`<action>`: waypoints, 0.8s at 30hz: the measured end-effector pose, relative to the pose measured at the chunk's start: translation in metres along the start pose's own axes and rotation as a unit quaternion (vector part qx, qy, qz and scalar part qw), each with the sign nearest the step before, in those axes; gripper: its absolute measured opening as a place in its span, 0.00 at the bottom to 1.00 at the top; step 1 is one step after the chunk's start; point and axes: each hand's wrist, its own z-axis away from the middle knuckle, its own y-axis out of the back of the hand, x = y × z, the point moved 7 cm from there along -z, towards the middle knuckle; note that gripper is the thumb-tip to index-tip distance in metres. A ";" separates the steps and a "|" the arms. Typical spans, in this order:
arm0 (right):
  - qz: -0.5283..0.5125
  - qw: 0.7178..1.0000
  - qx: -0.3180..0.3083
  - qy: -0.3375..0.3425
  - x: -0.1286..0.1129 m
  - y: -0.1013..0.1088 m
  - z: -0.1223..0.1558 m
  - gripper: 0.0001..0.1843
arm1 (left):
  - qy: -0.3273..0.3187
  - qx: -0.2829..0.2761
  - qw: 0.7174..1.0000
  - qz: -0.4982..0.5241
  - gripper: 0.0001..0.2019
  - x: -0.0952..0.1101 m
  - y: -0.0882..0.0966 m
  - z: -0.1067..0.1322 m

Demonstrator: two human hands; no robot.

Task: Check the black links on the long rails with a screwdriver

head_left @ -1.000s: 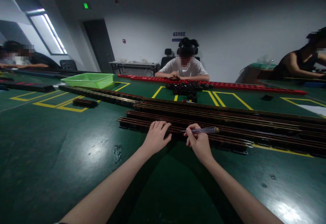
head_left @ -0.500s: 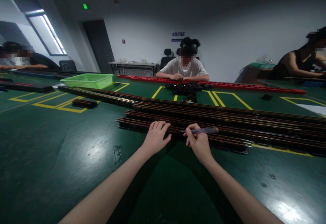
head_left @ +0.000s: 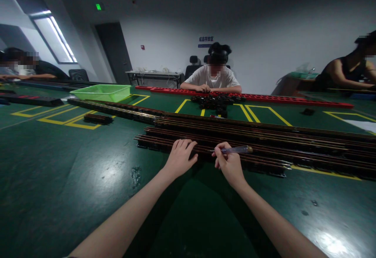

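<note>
Left hand (head_left: 182,158): palm down, 4 fingers loosely extended with small gaps, thumb held apart; fingers lie over the near rail (head_left: 202,147) and are not closed round it. Right hand (head_left: 228,164): thumb and fingers closed in a pen-like grip on the screwdriver (head_left: 238,149). Clear handle runs out to the right of these fingers; thin shaft points left, toward the left thumb. Tip is at the near rail, in the gap between the 2 hands; contact cannot be told. Near rail passes under the left fingers and extends to both sides of the 2 hands. Longer rails (head_left: 264,134) lie just beyond the fingers of both hands, roughly parallel, running far to the right. Well left of the left fingers: 1 short piece (head_left: 98,118), dark, on the green table (head_left: 73,160). Farther off, behind that piece: green basket (head_left: 102,93). Straight ahead of the right fingers, past the long rails: heap of dark parts (head_left: 214,102), then a red bar (head_left: 288,99). Behind the bar: 1 person (head_left: 205,78) in a white top, hands near the heap.
</note>
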 end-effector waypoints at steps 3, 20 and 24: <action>0.000 1.000 -0.004 0.002 0.000 0.000 0.000 0.13 | 0.000 0.002 1.000 0.000 0.17 0.000 0.000 0.000; 0.003 1.000 -0.001 0.002 0.000 0.000 0.000 0.13 | -0.006 0.013 1.000 -0.001 0.16 0.000 0.000 0.000; 0.005 1.000 0.001 0.006 0.000 0.000 0.000 0.13 | -0.006 0.015 1.000 0.002 0.16 0.000 0.000 0.000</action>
